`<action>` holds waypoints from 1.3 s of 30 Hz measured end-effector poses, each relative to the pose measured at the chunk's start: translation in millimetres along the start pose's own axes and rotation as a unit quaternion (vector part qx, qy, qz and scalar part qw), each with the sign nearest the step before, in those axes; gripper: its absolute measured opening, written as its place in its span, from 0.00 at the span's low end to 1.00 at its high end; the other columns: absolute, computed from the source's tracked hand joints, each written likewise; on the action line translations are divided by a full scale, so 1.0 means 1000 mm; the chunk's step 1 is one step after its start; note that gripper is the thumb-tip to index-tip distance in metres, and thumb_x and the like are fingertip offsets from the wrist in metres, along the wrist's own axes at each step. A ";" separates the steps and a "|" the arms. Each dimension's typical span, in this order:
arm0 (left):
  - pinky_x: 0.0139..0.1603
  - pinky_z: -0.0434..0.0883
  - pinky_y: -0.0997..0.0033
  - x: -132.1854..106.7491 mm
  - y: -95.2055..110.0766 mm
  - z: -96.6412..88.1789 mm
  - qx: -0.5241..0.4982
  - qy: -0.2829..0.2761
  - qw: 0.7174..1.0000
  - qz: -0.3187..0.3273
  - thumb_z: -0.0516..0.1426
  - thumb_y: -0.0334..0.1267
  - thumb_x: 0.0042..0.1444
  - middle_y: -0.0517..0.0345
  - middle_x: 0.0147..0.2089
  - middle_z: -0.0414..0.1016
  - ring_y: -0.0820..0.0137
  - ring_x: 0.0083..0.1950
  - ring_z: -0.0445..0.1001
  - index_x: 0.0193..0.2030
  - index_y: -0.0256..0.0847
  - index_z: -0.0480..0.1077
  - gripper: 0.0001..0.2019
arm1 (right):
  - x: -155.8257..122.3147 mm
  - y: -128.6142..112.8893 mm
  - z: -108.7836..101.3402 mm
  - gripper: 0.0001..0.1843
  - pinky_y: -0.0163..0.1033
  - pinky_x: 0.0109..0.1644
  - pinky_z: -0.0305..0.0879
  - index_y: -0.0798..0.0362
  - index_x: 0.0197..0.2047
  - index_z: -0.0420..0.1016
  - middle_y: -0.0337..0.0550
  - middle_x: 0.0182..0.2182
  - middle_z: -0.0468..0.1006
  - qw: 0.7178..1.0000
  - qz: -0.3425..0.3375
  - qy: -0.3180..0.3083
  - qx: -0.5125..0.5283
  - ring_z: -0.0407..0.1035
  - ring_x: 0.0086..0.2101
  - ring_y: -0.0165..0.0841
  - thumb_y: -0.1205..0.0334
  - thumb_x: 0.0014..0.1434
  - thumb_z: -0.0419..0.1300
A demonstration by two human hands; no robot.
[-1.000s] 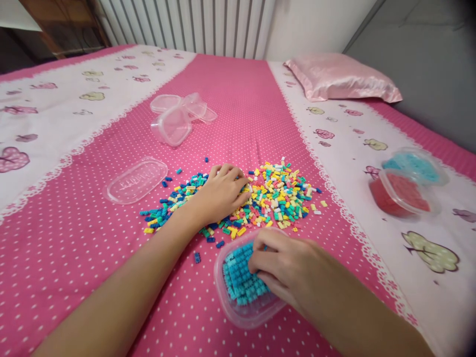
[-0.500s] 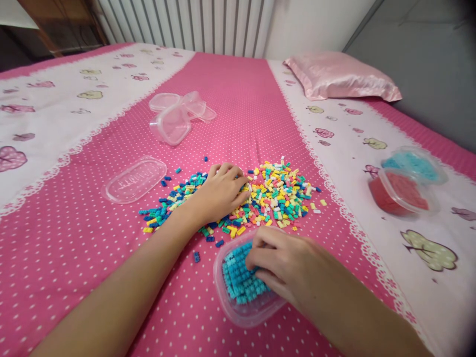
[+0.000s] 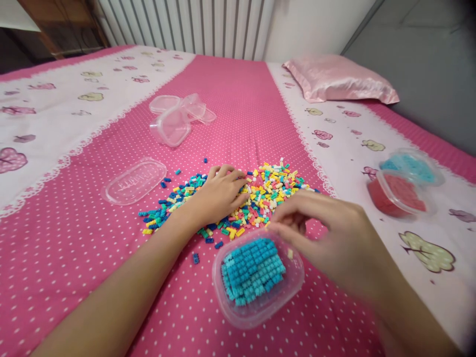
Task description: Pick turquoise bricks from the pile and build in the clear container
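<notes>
My left hand lies knuckles-up on a heap of small coloured bricks on the pink dotted bedspread, its fingers curled down into the pieces. My right hand hovers, blurred, above the far right rim of a clear plastic tub. Its thumb and fingers are drawn together in a pinch near the heap's front edge, and whatever is between them is too small to make out. The tub holds light blue bricks and one pale piece by its right side.
A clear oval lid lies left of the heap. Empty clear tubs and lids sit further back. At the right stand a tub of red bricks and one of blue bricks. A pink pillow lies at the back.
My right hand has lifted out of the tub of blue bricks and moved up and right toward the heap. The left hand has stayed on the pile.
</notes>
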State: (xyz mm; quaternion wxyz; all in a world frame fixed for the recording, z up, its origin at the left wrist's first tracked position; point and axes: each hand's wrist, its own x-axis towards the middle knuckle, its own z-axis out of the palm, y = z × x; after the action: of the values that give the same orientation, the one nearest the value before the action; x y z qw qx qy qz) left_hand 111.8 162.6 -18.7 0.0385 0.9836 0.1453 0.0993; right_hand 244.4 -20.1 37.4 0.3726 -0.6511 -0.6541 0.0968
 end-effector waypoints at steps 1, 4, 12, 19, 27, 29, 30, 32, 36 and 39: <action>0.65 0.59 0.49 0.000 0.000 0.000 -0.001 0.000 1.000 0.002 0.47 0.46 0.72 0.49 0.62 0.73 0.54 0.63 0.64 0.60 0.36 0.71 0.21 | 0.004 0.010 0.002 0.06 0.33 0.31 0.65 0.49 0.33 0.76 0.33 0.27 0.76 0.999 0.019 0.039 0.013 0.70 0.27 0.26 0.68 0.60 0.64; 0.64 0.58 0.48 0.000 -0.001 -0.002 0.000 -0.001 1.000 0.006 0.48 0.46 0.72 0.49 0.59 0.76 0.54 0.62 0.65 0.56 0.36 0.74 0.20 | 0.016 0.044 0.015 0.03 0.37 0.33 0.67 0.50 0.33 0.75 0.35 0.27 0.77 0.989 0.070 0.120 0.055 0.70 0.27 0.29 0.64 0.59 0.64; 0.62 0.58 0.43 0.000 -0.002 -0.008 0.002 -0.003 1.000 0.009 0.51 0.45 0.71 0.49 0.55 0.77 0.52 0.60 0.67 0.46 0.37 0.78 0.18 | 0.024 0.067 0.029 0.03 0.37 0.31 0.67 0.51 0.32 0.74 0.36 0.25 0.75 0.988 0.074 0.108 0.087 0.70 0.26 0.29 0.63 0.58 0.62; 0.64 0.61 0.45 -0.001 -0.004 -0.006 -0.036 0.015 0.999 0.010 0.51 0.43 0.70 0.43 0.60 0.72 0.53 0.62 0.69 0.56 0.33 0.74 0.18 | 0.024 0.066 0.030 0.03 0.38 0.32 0.68 0.51 0.33 0.74 0.36 0.26 0.76 0.988 0.064 0.107 0.091 0.70 0.27 0.30 0.63 0.59 0.62; 0.59 0.72 0.63 0.002 0.000 -0.016 -0.387 0.139 0.911 -0.008 0.56 0.31 0.62 0.47 0.53 0.78 0.66 0.55 0.76 0.50 0.35 0.78 0.13 | 0.023 0.062 0.031 0.01 0.38 0.33 0.69 0.51 0.36 0.75 0.37 0.28 0.77 0.988 0.053 0.110 0.099 0.72 0.28 0.30 0.64 0.61 0.62; 0.55 0.75 0.65 0.002 0.001 -0.018 -0.457 0.121 0.881 -0.026 0.58 0.31 0.60 0.49 0.49 0.80 0.67 0.51 0.78 0.45 0.35 0.79 0.10 | 0.023 0.060 0.032 0.03 0.38 0.33 0.70 0.51 0.40 0.76 0.37 0.29 0.77 0.988 0.048 0.107 0.103 0.72 0.28 0.29 0.64 0.62 0.61; 0.53 0.75 0.66 0.002 0.002 -0.018 -0.481 0.110 0.869 -0.037 0.60 0.32 0.59 0.50 0.47 0.81 0.68 0.49 0.79 0.43 0.35 0.79 0.08 | 0.023 0.059 0.032 0.05 0.37 0.33 0.70 0.51 0.42 0.77 0.37 0.29 0.77 0.988 0.045 0.103 0.106 0.72 0.28 0.29 0.64 0.63 0.61; 0.48 0.77 0.70 0.002 0.002 -0.017 -0.511 0.089 0.853 -0.057 0.62 0.33 0.57 0.52 0.43 0.82 0.70 0.44 0.81 0.41 0.35 0.79 0.06 | 0.023 0.056 0.033 0.06 0.37 0.33 0.70 0.52 0.44 0.77 0.37 0.30 0.77 0.989 0.036 0.096 0.108 0.72 0.28 0.29 0.64 0.64 0.61; 0.41 0.77 0.75 0.003 0.005 -0.015 -0.548 0.072 0.831 -0.065 0.66 0.34 0.53 0.55 0.41 0.81 0.73 0.38 0.81 0.43 0.36 0.74 0.11 | 0.022 0.053 0.033 0.08 0.36 0.36 0.71 0.50 0.46 0.78 0.38 0.34 0.79 0.991 0.010 0.080 0.103 0.73 0.31 0.29 0.65 0.64 0.62; 0.40 0.77 0.77 0.003 0.008 -0.015 -0.578 0.057 0.812 -0.063 0.67 0.34 0.53 0.58 0.38 0.81 0.74 0.38 0.81 0.45 0.37 0.69 0.15 | 0.021 0.052 0.034 0.08 0.37 0.38 0.70 0.49 0.45 0.78 0.37 0.35 0.80 0.993 -0.012 0.068 0.093 0.74 0.33 0.29 0.67 0.63 0.64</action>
State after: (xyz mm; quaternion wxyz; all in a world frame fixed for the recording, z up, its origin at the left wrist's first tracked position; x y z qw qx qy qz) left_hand 113.7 156.5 -2.1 0.5978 0.7612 0.1244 0.2183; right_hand 266.9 18.1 -10.8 0.4764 -0.6109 -0.6230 0.1081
